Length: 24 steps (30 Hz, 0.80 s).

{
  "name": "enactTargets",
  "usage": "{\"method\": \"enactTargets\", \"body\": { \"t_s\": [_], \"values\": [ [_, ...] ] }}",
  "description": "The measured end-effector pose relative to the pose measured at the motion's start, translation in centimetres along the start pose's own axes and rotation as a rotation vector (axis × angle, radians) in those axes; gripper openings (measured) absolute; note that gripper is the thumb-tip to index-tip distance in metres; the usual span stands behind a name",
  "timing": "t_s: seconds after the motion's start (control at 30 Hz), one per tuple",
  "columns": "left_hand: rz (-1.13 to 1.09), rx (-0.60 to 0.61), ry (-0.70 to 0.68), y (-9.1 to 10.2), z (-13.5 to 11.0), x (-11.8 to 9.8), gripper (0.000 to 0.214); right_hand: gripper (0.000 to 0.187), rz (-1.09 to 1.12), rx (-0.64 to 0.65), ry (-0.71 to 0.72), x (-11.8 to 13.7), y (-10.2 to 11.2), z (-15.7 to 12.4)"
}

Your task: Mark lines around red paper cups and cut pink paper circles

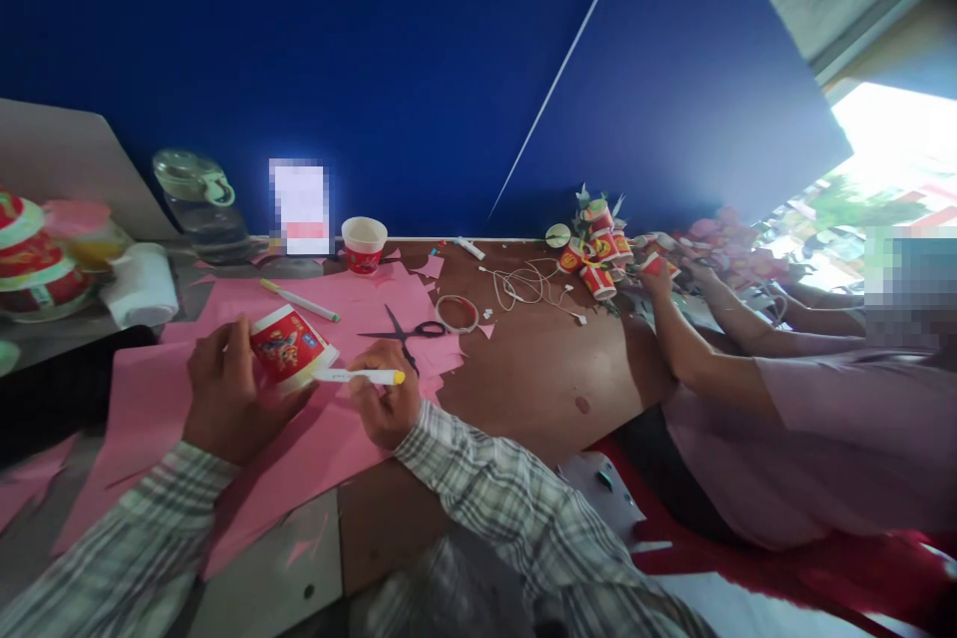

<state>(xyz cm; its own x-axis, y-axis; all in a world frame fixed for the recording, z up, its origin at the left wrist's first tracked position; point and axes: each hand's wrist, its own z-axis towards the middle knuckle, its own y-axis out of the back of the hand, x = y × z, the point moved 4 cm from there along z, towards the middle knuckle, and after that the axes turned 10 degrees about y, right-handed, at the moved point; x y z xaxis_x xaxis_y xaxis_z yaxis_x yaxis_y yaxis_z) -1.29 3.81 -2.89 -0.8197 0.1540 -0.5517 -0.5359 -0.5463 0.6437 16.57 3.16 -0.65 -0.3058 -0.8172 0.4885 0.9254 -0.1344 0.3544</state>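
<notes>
My left hand (pixel 231 389) is wrapped around a red and white paper cup (pixel 288 344), which lies tilted with its rim toward the right. In my right hand (pixel 385 399) is a white marker (pixel 370 377) with a yellow end; its other end meets the cup near the rim. Both hands are over large pink paper (pixel 246 464). Just beyond my right hand lie open black scissors (pixel 404 327). A second marker (pixel 299 300), with a green end, rests on the paper behind the cup.
Another paper cup (pixel 364 244) stands at the back, beside a blurred bright panel (pixel 301 209). A water bottle (pixel 200 204) and a white roll (pixel 142 284) are at left. A tape roll (pixel 457 314) and white cable (pixel 515 287) lie right of the scissors. A co-worker (pixel 793 419) handles cups at right.
</notes>
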Motion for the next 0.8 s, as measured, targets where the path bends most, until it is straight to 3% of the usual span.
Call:
{"method": "enactTargets", "body": {
  "t_s": [0.8],
  "values": [
    [0.121, -0.076, -0.127, 0.64, 0.32, -0.74, 0.101, 0.021, -0.013, -0.104, -0.078, -0.39, 0.65, 0.85]
  ]
}}
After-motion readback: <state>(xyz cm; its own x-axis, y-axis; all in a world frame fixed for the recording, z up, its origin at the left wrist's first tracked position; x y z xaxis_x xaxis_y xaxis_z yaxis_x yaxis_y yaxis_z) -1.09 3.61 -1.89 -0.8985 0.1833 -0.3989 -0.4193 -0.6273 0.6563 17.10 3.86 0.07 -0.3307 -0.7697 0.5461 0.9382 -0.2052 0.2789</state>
